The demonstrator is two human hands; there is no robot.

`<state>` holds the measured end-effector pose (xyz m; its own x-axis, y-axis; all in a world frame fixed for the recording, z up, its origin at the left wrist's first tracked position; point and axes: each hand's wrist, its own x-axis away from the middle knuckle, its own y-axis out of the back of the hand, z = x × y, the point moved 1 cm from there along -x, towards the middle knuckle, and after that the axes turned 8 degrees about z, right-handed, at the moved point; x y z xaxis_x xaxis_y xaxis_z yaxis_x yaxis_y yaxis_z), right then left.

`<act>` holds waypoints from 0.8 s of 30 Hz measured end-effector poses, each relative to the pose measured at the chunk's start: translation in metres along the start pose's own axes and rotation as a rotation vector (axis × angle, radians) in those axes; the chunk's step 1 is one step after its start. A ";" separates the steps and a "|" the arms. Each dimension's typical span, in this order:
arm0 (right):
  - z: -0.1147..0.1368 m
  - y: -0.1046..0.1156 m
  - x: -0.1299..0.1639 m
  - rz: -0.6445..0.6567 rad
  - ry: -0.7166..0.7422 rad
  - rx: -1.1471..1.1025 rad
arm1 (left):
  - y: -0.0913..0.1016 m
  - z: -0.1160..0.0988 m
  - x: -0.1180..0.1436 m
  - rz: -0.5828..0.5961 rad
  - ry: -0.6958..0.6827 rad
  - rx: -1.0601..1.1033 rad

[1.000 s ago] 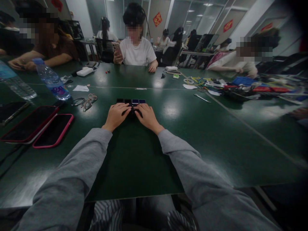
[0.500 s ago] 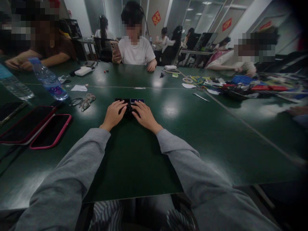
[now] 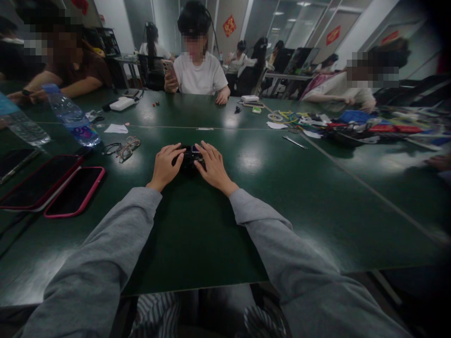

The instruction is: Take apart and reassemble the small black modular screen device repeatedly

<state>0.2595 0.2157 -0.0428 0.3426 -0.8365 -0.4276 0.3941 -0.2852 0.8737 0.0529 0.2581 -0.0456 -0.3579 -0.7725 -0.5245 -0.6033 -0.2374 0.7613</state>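
Observation:
A small black device (image 3: 190, 157) with a bluish panel on its top right sits on the green table (image 3: 197, 234) in front of me. Along its left side, my left hand (image 3: 165, 164) has its fingers curved over the edge. My right hand (image 3: 213, 164) grips the opposite side, its thumb near the device's front. Fingers cover much of the device, so its exact kind does not show. Eyeglasses (image 3: 127, 149) lie on the table to the left of my left hand.
Left are a phone in a pink case (image 3: 75, 192), a larger dark-screened device (image 3: 42, 180) and a water bottle (image 3: 75, 119). A wrench-like metal tool (image 3: 295, 142) lies right, before a pile of cables (image 3: 352, 122). Across the table a person (image 3: 200, 72) holds a phone.
My right hand's fingers have shifted rightward and up, from over the device's top toward its right side. The left hand has moved only slightly, leaving more of the device's middle visible.

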 end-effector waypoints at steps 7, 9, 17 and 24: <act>-0.006 -0.008 -0.002 0.093 -0.010 -0.025 | -0.008 0.014 -0.002 0.034 0.035 0.076; -0.007 -0.008 -0.003 0.082 -0.007 -0.027 | -0.009 0.017 -0.003 0.037 0.023 0.075; -0.008 -0.009 -0.002 0.069 0.008 -0.052 | -0.008 0.012 -0.002 0.015 0.015 0.080; -0.021 -0.010 -0.005 -0.143 -0.093 -0.140 | 0.005 0.013 -0.001 -0.188 0.108 0.084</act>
<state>0.2717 0.2327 -0.0539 0.1970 -0.8338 -0.5157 0.5502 -0.3413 0.7621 0.0409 0.2653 -0.0465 -0.1586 -0.7789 -0.6068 -0.7109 -0.3364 0.6177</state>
